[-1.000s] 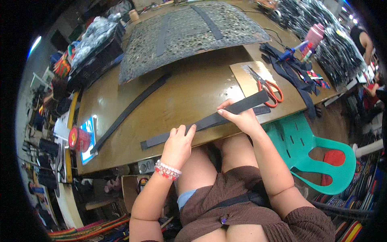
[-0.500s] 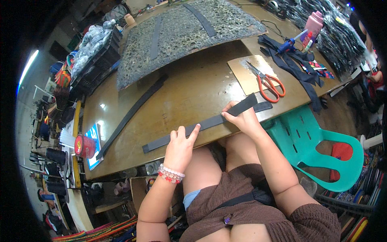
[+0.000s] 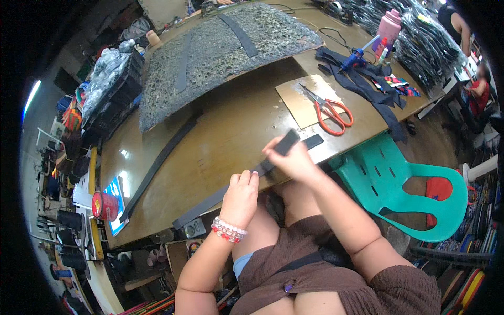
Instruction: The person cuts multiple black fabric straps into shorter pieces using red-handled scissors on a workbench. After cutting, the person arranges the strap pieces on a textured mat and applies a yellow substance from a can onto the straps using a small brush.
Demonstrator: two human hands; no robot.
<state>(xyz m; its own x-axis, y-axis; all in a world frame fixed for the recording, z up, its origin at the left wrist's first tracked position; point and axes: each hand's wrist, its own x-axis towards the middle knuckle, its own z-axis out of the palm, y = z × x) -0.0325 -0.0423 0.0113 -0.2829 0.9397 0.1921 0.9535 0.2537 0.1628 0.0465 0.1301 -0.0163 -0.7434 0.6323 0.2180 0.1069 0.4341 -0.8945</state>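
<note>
A black crate [image 3: 116,102] stands at the counter's far left, heaped above its rim with clear plastic wrapping [image 3: 102,79]; what the wrapping covers is too blurred to tell. Nearer, a red tub [image 3: 106,206] sits on a blue-and-white sheet [image 3: 116,227] at the left edge of the counter [image 3: 226,126], its contents hidden. A pink bottle [image 3: 389,25] stands at the far right, behind a blue glue gun [image 3: 353,59] on dark cloth pieces [image 3: 362,86]; its contents do not show either.

The dark strip [image 3: 202,203] runs along the counter's near edge, slanting up from left to right. The left hand [image 3: 240,195], palm down, has its fingers gathered on the strip about midway along. The right hand [image 3: 291,157] reaches in with the forearm angled toward the left and is closed on the strip near its right end, which sticks up past the fingers, slightly blurred. The hands are near each other but not touching. Orange-handled scissors [image 3: 319,103] lie partly on a tan board [image 3: 294,105] beyond the right hand.
</note>
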